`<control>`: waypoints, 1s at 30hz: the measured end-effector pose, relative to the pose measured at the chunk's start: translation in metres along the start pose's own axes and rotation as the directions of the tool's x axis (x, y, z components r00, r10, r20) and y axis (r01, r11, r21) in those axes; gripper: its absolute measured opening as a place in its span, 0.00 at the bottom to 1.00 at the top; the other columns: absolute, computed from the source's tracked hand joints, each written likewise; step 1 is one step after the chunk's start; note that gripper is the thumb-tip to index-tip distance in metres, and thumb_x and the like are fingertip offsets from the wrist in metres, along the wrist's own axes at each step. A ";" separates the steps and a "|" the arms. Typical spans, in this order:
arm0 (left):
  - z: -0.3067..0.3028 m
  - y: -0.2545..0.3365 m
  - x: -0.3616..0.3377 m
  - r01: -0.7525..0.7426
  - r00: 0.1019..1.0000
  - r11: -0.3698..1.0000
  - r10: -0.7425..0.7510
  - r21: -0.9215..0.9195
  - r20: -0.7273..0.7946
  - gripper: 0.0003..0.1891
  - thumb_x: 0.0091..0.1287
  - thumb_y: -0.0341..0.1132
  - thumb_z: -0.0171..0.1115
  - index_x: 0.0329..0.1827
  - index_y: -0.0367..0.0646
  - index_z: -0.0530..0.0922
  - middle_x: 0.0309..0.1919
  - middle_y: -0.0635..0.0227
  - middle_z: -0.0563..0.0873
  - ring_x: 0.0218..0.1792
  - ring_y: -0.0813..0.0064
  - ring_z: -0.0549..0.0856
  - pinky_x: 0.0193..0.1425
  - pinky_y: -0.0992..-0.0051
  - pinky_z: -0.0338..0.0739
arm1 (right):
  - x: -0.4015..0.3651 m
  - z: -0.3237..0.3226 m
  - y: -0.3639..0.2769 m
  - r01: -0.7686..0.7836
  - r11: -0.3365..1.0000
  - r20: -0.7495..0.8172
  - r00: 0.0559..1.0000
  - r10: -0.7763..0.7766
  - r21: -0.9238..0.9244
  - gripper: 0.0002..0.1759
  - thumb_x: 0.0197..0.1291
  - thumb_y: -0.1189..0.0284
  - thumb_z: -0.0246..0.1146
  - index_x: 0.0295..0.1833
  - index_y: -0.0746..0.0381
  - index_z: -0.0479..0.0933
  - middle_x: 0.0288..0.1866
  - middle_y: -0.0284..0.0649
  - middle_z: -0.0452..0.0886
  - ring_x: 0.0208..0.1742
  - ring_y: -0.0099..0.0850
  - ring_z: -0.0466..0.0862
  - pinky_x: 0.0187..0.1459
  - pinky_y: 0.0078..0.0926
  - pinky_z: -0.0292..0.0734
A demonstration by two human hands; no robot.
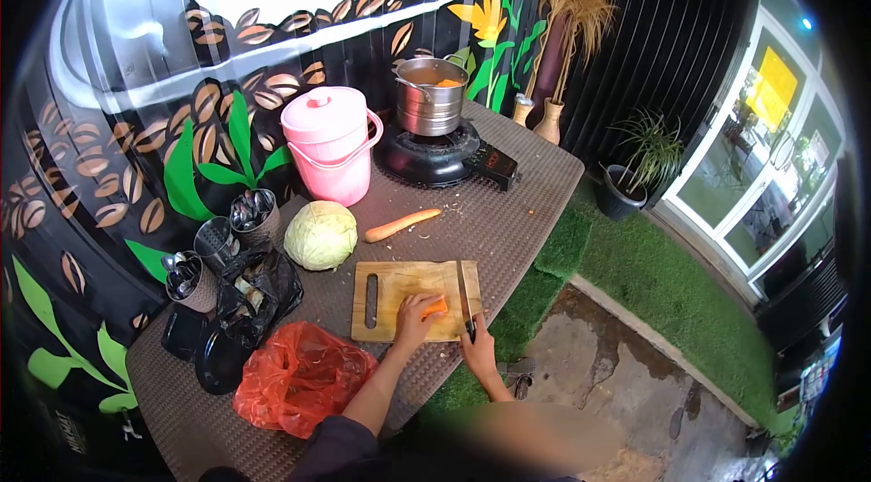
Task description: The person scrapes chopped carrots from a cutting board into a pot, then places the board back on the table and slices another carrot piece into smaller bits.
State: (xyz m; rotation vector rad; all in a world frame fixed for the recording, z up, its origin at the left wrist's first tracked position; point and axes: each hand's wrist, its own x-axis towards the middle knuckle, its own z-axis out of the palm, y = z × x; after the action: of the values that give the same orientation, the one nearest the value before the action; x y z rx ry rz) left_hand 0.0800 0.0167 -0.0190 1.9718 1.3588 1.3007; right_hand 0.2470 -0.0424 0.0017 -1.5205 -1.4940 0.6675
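Observation:
On a wooden cutting board (399,280) with a slot handle, my left hand (415,319) holds down a short orange piece of carrot (435,308). My right hand (479,350) is closed around the black handle of a knife (466,291), whose blade lies along the board's right side, apart from the carrot piece. Beyond the board rests a whole carrot (403,225), and a pale green cabbage (321,235) sits to its left. The fingers of my left hand partly cover the carrot piece.
A steel pot (429,110) stands on a black stove (435,160) at the back. Left of it is a pink lidded bucket (328,146). A red plastic bag (299,373), a black bag (263,291) and cutlery holders (192,282) fill the left side of the brown table (535,164).

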 end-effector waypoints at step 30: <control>0.005 -0.009 -0.007 0.054 0.997 0.994 -0.059 -0.095 -0.047 0.12 0.52 0.38 0.74 0.39 0.47 0.89 0.41 0.74 0.89 0.40 0.69 0.82 0.51 0.70 0.75 | -0.012 0.019 -0.047 -0.153 0.876 0.141 0.960 0.241 -0.457 0.17 0.71 0.62 0.50 0.48 0.68 0.65 0.35 0.65 0.79 0.37 0.64 0.81 0.38 0.58 0.77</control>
State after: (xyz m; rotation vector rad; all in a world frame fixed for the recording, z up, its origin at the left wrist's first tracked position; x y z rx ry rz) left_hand 0.0792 0.0149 -0.0313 1.8373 1.3412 1.3702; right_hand 0.2055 -0.0554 0.0304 -2.0265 -1.7355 0.6345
